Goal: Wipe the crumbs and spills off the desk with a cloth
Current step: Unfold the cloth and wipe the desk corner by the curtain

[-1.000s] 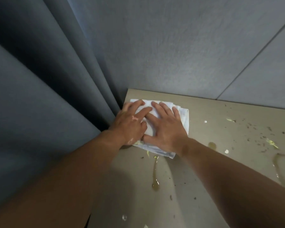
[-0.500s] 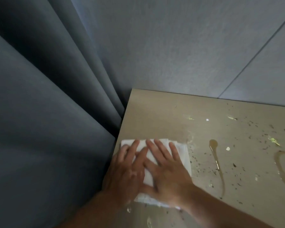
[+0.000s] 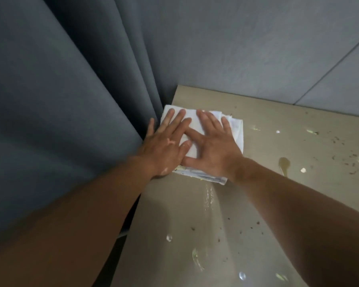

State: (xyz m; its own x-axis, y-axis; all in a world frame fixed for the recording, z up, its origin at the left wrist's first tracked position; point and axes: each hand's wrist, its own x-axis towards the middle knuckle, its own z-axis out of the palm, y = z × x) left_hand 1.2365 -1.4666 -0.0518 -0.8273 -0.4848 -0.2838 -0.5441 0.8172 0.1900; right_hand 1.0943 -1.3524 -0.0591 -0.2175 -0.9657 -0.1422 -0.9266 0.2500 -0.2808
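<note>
- Counter (image 3: 263, 108): I'd wipe in overlapping strips, starting from this far-left corner.
- Cloth (image 3: 236, 131): it lies folded flat by the curtain (image 3: 71, 121), and I'd hold it flat.
- Left hand (image 3: 164, 146), right hand (image 3: 214, 148): the fingers are straight and spread, pressing the cloth. I'd press evenly.
- Amber spill (image 3: 284, 164), then crumbs (image 3: 333, 157): these lie to the right, so I'd blot first.

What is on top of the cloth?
The left hand and right hand press flat on the cloth. The desk under it is covered; crumbs there cannot be seen.
</note>
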